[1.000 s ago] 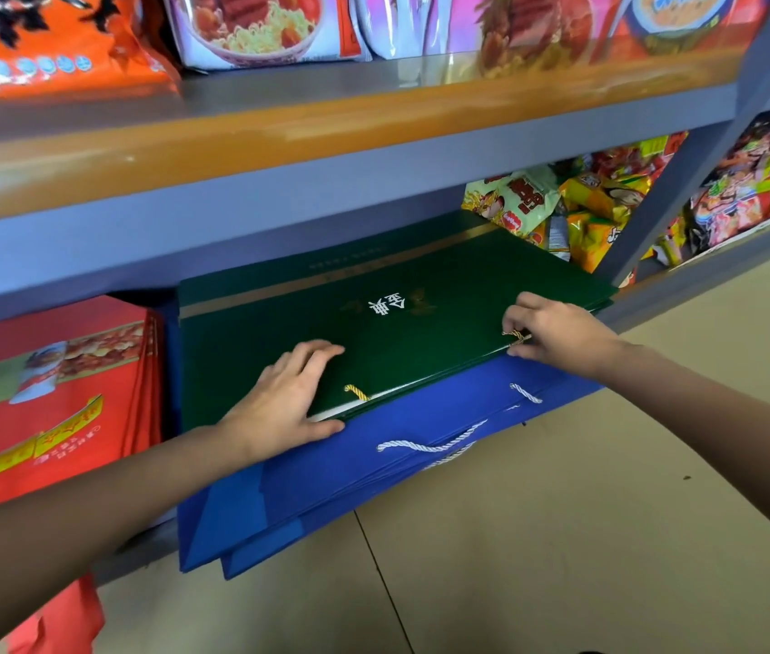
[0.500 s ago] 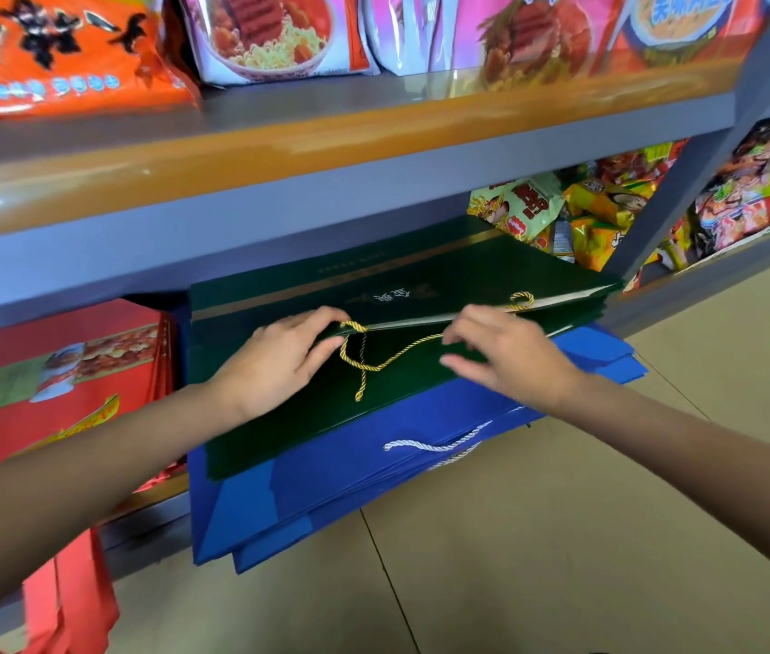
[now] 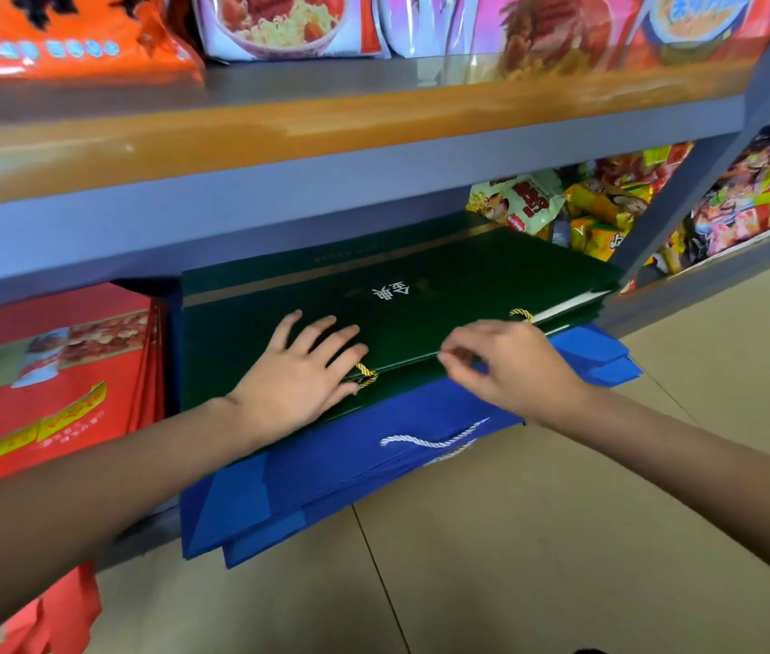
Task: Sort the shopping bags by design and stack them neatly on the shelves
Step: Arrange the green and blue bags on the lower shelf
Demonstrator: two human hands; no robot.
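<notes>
Head view: the left hand (image 3: pixel 300 377), fingers spread flat, presses the flat dark-green paper shopping bags (image 3: pixel 421 295), which lie under its fingers atop the blue paper bags (image 3: pixel 326 464). The right hand (image 3: pixel 510 365) pinches at the green bag's edge; what it holds is unclear. Best tuck the gold cord handle (image 3: pixel 366 374) by the left fingertips inside, then square edges.

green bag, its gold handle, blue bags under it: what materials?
Green bag: likely coated card, slight sheen, white edge showing. Gold handle: twisted cord, visible braid. Blue bags: matte paper by the look, crisp folds, with a white rope handle.
</notes>
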